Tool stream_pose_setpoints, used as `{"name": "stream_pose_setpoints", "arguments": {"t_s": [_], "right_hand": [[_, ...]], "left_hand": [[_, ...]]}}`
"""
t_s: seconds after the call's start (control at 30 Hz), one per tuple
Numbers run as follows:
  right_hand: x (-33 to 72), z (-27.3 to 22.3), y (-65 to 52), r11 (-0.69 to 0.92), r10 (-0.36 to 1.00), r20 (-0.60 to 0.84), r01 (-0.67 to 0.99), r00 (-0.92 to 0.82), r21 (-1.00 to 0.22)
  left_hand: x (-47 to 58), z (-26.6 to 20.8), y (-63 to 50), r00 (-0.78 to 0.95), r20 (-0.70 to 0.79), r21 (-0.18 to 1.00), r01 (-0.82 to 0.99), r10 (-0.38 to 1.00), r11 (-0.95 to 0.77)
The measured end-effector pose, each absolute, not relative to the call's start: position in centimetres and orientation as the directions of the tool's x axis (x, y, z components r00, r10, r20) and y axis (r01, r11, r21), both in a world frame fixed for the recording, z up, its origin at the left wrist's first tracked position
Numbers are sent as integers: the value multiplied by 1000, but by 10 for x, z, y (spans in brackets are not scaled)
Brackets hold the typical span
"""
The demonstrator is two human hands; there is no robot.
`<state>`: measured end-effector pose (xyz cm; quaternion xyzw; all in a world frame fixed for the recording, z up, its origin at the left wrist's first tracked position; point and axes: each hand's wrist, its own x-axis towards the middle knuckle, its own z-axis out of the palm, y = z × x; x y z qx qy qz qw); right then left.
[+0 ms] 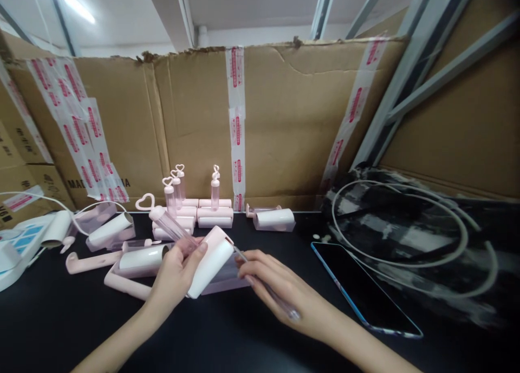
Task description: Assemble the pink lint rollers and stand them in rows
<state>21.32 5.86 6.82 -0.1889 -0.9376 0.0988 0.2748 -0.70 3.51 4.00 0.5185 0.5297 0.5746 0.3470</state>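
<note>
My left hand (181,267) is wrapped round a pink lint roller (212,262) with a white roll, held tilted above the table. Its clear handle, ending in a pink heart loop, sticks out up and to the left of the fingers. In my right hand (280,286) is a slim screwdriver (286,306) with a metal shaft and a see-through handle end. The shaft's tip meets the end of the roller's pink head. A translucent lilac cover (227,283) lies behind and below the roller, partly hidden by both hands.
Several finished-looking lint rollers (215,213) stand upright at the back. Loose roller parts (142,259) lie to the left, beside a power strip (24,243). Another white roll in a cover (275,220) sits behind. A phone (365,289) and a coiled cable (400,262) on black plastic are at right.
</note>
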Motion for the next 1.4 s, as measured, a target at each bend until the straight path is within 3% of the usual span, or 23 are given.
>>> {"name": "stream_pose_setpoints", "arguments": {"t_s": [0.2,0.43,0.57,0.7,0.83,0.93,1.0,1.17,1.4], "right_hand": [[205,48,65,917,335,552,400,-763,-4],[199,43,62,894,244,668,430,-703,126],[191,44,64,868,209,696,458,-687,192],[192,50,65,895,310,693,445,-650,17],[206,57,65,904,425,765,197,-483,-378],[206,61,69,730,650,708,-33,-276,-683],[199,63,73,571,746,591,-161,-306,-805],[182,65,74,268,814,386,-308,-434,-913],[187,79,63,286,759,429,-341,-490,-896]], "left_hand": [[-6,35,40,-261,257,964,132,930,-230],[4,40,33,-323,317,947,60,892,-315],[21,43,29,-396,241,964,-9,886,-266],[21,43,37,-376,249,964,6,893,-267],[4,43,42,-434,219,959,-72,874,-276],[2,44,38,-400,131,961,-172,907,-215],[9,47,34,-297,95,968,-193,950,-158],[27,53,23,-143,147,978,-130,979,-165],[24,55,15,-184,348,933,-31,919,-359]]}}
